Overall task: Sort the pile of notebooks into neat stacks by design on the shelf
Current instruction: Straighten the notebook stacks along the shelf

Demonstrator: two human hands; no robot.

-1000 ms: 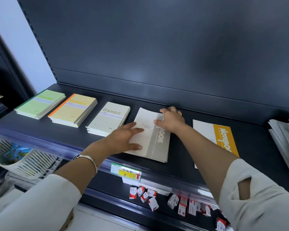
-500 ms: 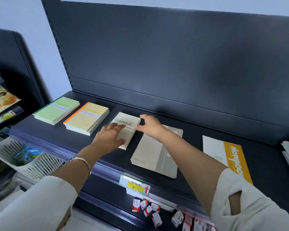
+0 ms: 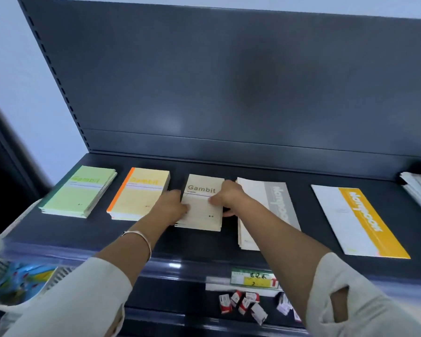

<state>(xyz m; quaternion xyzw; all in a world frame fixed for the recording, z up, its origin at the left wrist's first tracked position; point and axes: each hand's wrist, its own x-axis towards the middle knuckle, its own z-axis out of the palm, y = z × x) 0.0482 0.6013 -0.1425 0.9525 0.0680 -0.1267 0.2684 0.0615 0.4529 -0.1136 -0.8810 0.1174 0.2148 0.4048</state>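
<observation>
Dark metal shelf [image 3: 253,171] is seen under a row of stacks. The cream stack [image 3: 202,207] is set between the yellow stack [image 3: 141,193] on its left and the grey stack [image 3: 265,207] on its right. It is judged light, stiff as a block, yet apt to slip layer on layer; its side edges are best squeezed. The left hand [image 3: 170,205] is curled over its left edge, the right hand [image 3: 226,198] round its right edge, with both forearms stretched forward.

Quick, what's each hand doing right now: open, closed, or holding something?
Left hand: grips the left edge of the cream Gambit stack.
Right hand: grips the same stack's right edge, thumb on top.
</observation>
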